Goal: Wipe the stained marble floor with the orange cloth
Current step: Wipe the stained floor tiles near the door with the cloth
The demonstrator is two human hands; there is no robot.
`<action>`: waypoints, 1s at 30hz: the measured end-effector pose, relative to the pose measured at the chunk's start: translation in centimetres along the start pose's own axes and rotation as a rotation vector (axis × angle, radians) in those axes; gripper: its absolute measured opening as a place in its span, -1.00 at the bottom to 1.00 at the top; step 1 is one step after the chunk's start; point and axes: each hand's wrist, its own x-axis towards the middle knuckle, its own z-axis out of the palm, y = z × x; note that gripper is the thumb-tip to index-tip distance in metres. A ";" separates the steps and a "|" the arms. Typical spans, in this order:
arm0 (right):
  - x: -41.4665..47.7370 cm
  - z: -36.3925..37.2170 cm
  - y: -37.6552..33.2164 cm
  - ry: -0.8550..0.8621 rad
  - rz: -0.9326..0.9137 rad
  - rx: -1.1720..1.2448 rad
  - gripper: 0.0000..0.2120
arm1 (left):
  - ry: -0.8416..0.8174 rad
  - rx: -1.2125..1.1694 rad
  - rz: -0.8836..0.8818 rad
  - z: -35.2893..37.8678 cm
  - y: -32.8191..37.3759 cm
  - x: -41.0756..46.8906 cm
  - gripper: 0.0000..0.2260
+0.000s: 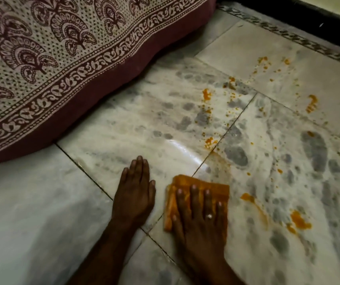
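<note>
The folded orange cloth point(214, 188) lies flat on the white and grey marble floor point(144, 124), at the bottom middle. My right hand point(200, 219) presses down on it with fingers spread, a ring on one finger. My left hand point(134, 194) rests palm down on the bare tile just left of the cloth, holding nothing. Orange stains spread over the tiles: a large blob point(299, 221) and a streak point(247, 197) right of the cloth, a smear point(210, 141) above it, and spots point(311, 103) farther back right.
A mattress with a maroon and cream patterned cover point(41, 64) fills the upper left, its edge on the floor. A dark raised threshold point(309, 15) and a patterned border strip point(288, 36) run along the top right.
</note>
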 end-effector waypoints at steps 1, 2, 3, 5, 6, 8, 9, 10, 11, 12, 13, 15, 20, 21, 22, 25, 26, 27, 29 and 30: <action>0.0 0.2 -0.2 -0.001 -0.056 -0.006 -0.44 | 0.001 -0.001 0.015 0.2 0.4 0.8 -0.44; 0.9 0.2 -0.2 0.012 -0.103 -0.009 -0.44 | -0.001 0.004 0.030 0.3 0.6 1.7 -0.44; 2.1 0.3 0.2 0.036 -0.129 -0.021 -0.42 | -0.001 0.013 0.046 0.6 1.0 2.4 -0.45; 5.5 -0.1 0.7 0.062 -0.134 -0.031 -0.41 | -0.002 0.033 0.059 0.8 1.0 3.4 -0.44; 7.1 -0.6 1.2 0.049 -0.112 -0.025 -0.40 | -0.003 0.035 0.060 0.8 1.0 3.7 -0.43; 9.6 -1.3 2.7 0.005 -0.043 -0.016 -0.40 | -0.013 0.025 0.056 0.7 0.8 4.0 -0.41; 10.0 -1.6 3.7 -0.003 0.007 -0.020 -0.40 | -0.017 0.022 0.050 0.7 0.8 4.0 -0.41; 9.8 -1.8 4.7 0.009 0.059 -0.030 -0.39 | -0.019 0.022 0.043 0.7 0.8 3.9 -0.40; 9.0 -1.9 5.7 0.028 0.111 -0.039 -0.39 | -0.022 0.021 0.039 0.7 0.8 3.9 -0.39; 7.7 -1.9 6.7 0.031 0.153 -0.042 -0.39 | -0.024 0.019 0.034 0.7 0.8 3.9 -0.39; 5.9 -1.8 7.6 0.027 0.203 -0.035 -0.39 | -0.035 0.014 0.033 0.7 0.9 3.8 -0.38; 1.9 -1.1 8.0 0.057 0.308 -0.014 -0.39 | -0.045 0.004 0.046 0.7 1.6 3.9 -0.38; -4.2 0.2 3.1 0.091 0.171 -0.009 -0.39 | -0.035 -0.019 0.218 1.1 6.8 3.4 -0.43; -3.7 0.2 3.0 0.088 0.110 -0.005 -0.39 | -0.043 -0.022 0.249 1.3 7.8 3.1 -0.44; -2.7 0.1 3.4 0.094 0.070 -0.002 -0.40 | -0.047 -0.021 0.266 1.5 8.4 3.1 -0.44; 0.5 -0.8 6.2 0.081 0.065 -0.001 -0.40 | -0.049 -0.010 0.261 1.7 8.6 3.1 -0.44; 1.2 -1.2 7.6 0.077 0.094 -0.018 -0.40 | -0.056 -0.005 0.259 1.6 8.6 3.1 -0.43; 1.7 -1.5 9.1 0.077 0.136 -0.042 -0.40 | -0.065 -0.003 0.259 1.5 8.5 3.2 -0.43; 1.1 -1.9 12.6 0.070 0.244 -0.081 -0.40 | -0.072 -0.002 0.256 1.4 8.6 3.3 -0.42; 0.0 -1.9 14.1 0.063 0.292 -0.085 -0.40 | -0.073 0.002 0.252 1.4 8.7 3.3 -0.42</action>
